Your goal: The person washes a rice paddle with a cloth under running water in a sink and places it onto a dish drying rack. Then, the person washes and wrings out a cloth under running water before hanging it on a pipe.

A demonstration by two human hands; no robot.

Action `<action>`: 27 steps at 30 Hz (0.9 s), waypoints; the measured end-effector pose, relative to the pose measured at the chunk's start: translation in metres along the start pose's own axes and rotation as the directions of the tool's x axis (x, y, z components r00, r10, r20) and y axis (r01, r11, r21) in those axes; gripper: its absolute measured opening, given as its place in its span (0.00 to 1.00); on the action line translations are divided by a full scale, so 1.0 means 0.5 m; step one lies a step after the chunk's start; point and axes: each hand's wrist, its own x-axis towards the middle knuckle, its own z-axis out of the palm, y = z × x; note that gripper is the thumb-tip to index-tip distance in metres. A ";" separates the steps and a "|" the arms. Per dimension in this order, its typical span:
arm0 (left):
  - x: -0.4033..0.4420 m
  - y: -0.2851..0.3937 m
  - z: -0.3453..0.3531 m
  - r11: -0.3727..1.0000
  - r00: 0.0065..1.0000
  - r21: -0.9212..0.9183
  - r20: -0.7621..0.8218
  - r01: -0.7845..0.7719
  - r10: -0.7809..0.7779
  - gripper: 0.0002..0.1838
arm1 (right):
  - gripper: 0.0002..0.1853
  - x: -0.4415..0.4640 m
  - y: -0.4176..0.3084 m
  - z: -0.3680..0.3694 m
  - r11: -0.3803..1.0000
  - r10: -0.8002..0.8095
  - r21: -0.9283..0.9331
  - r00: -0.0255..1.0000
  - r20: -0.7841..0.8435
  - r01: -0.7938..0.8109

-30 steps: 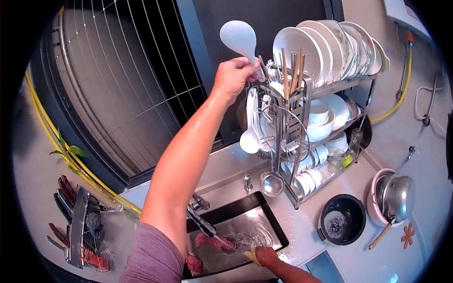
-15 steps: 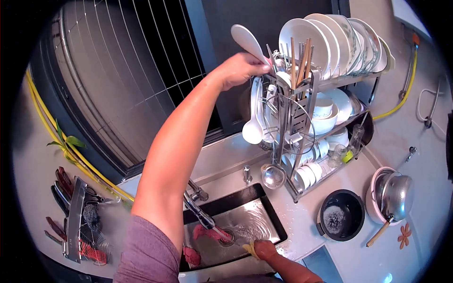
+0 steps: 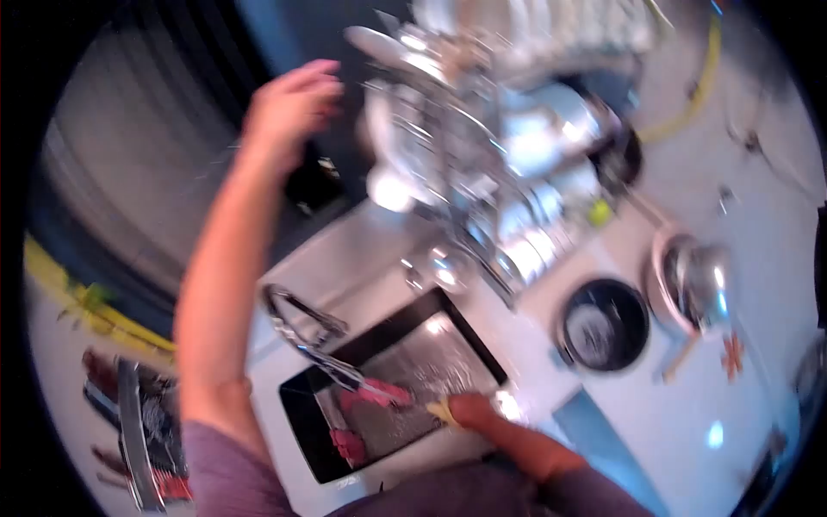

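My left hand is raised to the left of the dish rack, empty, its fingers apart and a little blurred. Beside it, the white rice paddle leans out of the rack's utensil holder. My right hand is low over the sink, closed around a soft yellow cloth. Pink cloths lie in the sink, one in the near left corner and another under the faucet.
The dish rack carries plates, bowls and cups behind the sink. A black pot and a pink basin with a metal pan stand to the right. A knife rack is at the left.
My left hand has let go of the rice paddle and drawn away to the left. The whole view has shifted and blurred. My right hand stays at the sink with the yellow cloth.
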 end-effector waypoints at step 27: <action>-0.829 -0.676 0.075 0.788 0.772 0.187 0.166 0.586 -0.613 0.22 | 0.12 0.031 -0.028 0.015 1.000 0.007 0.020 0.974 -0.226 -0.003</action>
